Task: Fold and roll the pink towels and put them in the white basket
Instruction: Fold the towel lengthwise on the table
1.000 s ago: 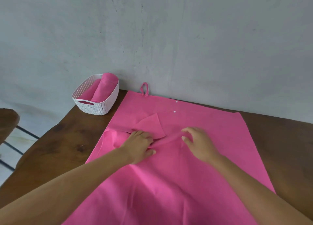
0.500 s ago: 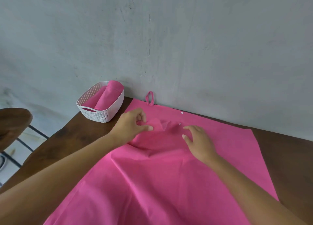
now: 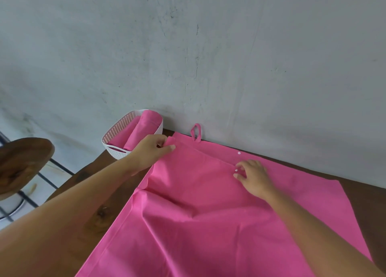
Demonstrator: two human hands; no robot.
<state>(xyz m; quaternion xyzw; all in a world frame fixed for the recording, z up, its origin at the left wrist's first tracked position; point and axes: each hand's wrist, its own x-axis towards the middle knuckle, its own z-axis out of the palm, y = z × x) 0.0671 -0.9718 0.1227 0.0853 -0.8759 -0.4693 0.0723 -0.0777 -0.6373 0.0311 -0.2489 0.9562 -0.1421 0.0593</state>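
- A pink towel (image 3: 208, 218) lies spread over most of the wooden counter (image 3: 368, 205). Its far edge is against the grey wall, and its near part runs out of sight at the bottom.
- A flap of the towel is folded over on the far left, and its edge runs slantwise from the left corner toward the middle.
- The left hand (image 3: 150, 151) is at that far left corner, just beside the basket. Its thumb and forefinger pinch the corner of the flap, and the other fingers are curled in behind.
- The right hand (image 3: 253, 177) rests further along the same folded edge, with its fingers (image 3: 240, 169) bent and the tips on the cloth by a small white snap. I cannot tell whether they nip the fabric or only press it.
- A second white snap (image 3: 239, 153) shows on the towel nearer the wall.
- A small pink hanging loop (image 3: 196, 132) sticks up from the far edge against the wall.
- The white basket (image 3: 118, 154) stands at the counter's far left corner with rolled pink towels (image 3: 144, 126) lying inside it.
- A wooden stool (image 3: 20, 164) stands off to the left, apart from the counter.
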